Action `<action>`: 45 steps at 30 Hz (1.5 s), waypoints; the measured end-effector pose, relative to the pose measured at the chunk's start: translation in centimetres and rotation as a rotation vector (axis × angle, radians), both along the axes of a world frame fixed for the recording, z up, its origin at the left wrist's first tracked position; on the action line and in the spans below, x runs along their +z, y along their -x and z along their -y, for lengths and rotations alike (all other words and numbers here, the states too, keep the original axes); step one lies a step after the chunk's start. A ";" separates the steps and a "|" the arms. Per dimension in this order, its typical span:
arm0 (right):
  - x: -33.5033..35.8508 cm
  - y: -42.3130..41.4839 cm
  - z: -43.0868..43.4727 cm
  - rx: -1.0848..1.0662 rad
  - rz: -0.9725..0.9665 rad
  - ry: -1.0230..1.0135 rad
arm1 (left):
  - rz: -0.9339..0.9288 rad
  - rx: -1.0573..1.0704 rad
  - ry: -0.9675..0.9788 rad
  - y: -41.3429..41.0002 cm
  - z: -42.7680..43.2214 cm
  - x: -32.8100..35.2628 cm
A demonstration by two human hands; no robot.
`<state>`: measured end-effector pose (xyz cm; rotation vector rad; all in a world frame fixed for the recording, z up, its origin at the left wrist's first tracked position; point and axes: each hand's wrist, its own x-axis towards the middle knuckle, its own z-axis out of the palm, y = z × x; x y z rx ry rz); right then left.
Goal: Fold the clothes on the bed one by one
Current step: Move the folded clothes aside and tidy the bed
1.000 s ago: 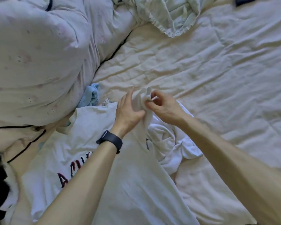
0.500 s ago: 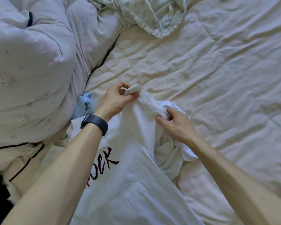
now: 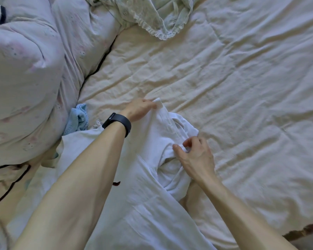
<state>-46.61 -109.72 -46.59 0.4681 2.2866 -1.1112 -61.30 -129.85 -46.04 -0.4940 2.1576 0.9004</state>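
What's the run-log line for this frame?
stage: white T-shirt bunched on bed sheet | left hand: pinches shirt's far corner | right hand: pinches bunched fabric | fold: not yet made

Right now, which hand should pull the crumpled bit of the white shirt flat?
The right hand, probably. Its fingers pinch the shirt right at the crumpled bit, while the left hand is busy pinching the shirt's far corner.
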 end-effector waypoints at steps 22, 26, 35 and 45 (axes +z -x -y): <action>0.6 -1.7 -2.0 -0.396 0.108 0.248 | -0.085 -0.151 0.062 2.4 -2.8 1.7; 0.9 0.0 -1.4 -0.363 -0.038 0.326 | -0.122 0.080 -0.027 1.6 -1.4 1.9; 0.9 1.5 -0.8 -0.216 0.239 0.145 | -0.042 0.042 -0.075 1.4 -1.1 2.2; 0.9 1.0 -0.4 -0.311 0.039 0.244 | -0.103 -0.004 -0.063 2.9 0.7 2.1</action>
